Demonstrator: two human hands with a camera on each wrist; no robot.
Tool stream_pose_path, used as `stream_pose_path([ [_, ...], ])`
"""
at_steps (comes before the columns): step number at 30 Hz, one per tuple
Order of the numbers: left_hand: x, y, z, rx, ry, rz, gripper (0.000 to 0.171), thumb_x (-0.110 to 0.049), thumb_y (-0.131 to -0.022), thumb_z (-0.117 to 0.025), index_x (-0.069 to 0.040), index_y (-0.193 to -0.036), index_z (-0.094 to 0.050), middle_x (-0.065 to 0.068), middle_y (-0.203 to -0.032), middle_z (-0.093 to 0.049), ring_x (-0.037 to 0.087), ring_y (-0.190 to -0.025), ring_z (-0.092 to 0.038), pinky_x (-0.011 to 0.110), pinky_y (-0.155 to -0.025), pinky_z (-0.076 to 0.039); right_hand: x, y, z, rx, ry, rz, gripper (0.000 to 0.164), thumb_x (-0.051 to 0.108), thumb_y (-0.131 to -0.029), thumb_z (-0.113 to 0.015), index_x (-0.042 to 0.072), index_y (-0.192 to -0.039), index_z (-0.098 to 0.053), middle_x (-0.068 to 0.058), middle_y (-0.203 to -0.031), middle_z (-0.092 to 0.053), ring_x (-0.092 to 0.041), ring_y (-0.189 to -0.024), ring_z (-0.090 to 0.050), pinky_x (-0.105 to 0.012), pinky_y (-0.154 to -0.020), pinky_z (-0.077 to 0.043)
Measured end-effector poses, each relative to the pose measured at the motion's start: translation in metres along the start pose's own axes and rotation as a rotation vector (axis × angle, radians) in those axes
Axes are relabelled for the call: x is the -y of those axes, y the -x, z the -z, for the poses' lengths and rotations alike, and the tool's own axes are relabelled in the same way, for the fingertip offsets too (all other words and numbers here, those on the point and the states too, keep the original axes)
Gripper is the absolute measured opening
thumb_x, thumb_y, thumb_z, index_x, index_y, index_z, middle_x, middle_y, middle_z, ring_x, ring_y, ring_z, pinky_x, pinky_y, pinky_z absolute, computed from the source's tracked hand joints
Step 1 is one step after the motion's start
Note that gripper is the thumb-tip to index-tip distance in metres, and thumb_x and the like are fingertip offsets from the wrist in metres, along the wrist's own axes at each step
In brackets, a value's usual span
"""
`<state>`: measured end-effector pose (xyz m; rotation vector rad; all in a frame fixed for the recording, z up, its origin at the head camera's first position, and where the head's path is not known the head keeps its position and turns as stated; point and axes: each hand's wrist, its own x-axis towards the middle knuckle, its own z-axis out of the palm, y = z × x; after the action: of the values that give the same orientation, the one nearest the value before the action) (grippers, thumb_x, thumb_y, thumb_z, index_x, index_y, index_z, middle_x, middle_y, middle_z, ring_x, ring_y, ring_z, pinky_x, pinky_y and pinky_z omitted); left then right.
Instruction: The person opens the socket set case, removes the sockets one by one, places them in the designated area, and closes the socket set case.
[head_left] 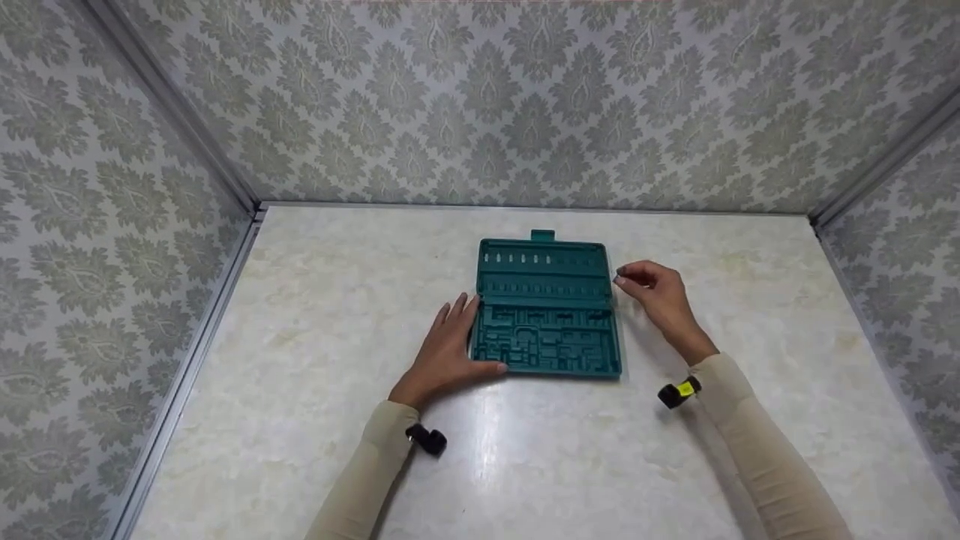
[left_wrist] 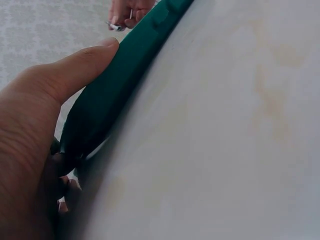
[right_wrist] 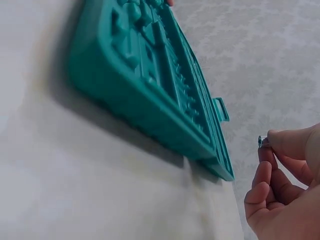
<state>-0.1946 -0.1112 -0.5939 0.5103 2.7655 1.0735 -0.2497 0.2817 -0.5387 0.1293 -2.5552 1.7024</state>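
Observation:
A green plastic tool case (head_left: 551,281) lies unfolded on the table, its moulded slots facing up. Several small silvery pieces (head_left: 511,258) sit in the left part of the lid's top row. My left hand (head_left: 444,360) rests at the case's near-left corner, thumb along the front edge and straight fingers spread by the left side. In the left wrist view the thumb (left_wrist: 80,67) touches the green wall. Just off the lid's right side, my right hand (head_left: 664,300) pinches a small hollow-ended metal socket (right_wrist: 262,141) between thumb and fingertips. Its other fingers are curled.
The pale marbled table (head_left: 315,300) extends around the case. Patterned panels (head_left: 487,97) stand behind it and at both sides, with metal frame strips at the corners. A latch tab (head_left: 542,235) sticks out from the lid's far edge. Small black cameras (head_left: 427,439) are strapped to both wrists.

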Motion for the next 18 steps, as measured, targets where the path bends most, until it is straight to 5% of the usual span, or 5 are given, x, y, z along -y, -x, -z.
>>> stream_pose_path([
  [8,-0.001,0.0,-0.001,0.007,0.006,0.012,0.137,-0.082,-0.078,-0.08,-0.021,-0.179,-0.012,0.008,-0.185,-0.01,0.032,-0.171,-0.003,0.052,-0.137,-0.01,-0.01,0.014,0.025,-0.004,-0.013,-0.041,0.034,0.016,-0.108,-0.074,-0.009,-0.131,-0.072,-0.022,-0.125,-0.074,-0.015,-0.097,-0.065,-0.025,-0.073,-0.059],
  [18,-0.001,0.002,0.0,-0.002,0.014,0.033,0.137,-0.084,-0.077,-0.08,-0.024,-0.179,-0.012,0.006,-0.186,-0.009,0.031,-0.171,-0.002,0.054,-0.137,-0.013,-0.031,0.025,0.054,-0.101,0.011,-0.082,0.034,0.011,-0.107,-0.074,-0.01,-0.133,-0.072,-0.022,-0.128,-0.074,-0.006,-0.101,-0.067,-0.017,-0.081,-0.056],
])
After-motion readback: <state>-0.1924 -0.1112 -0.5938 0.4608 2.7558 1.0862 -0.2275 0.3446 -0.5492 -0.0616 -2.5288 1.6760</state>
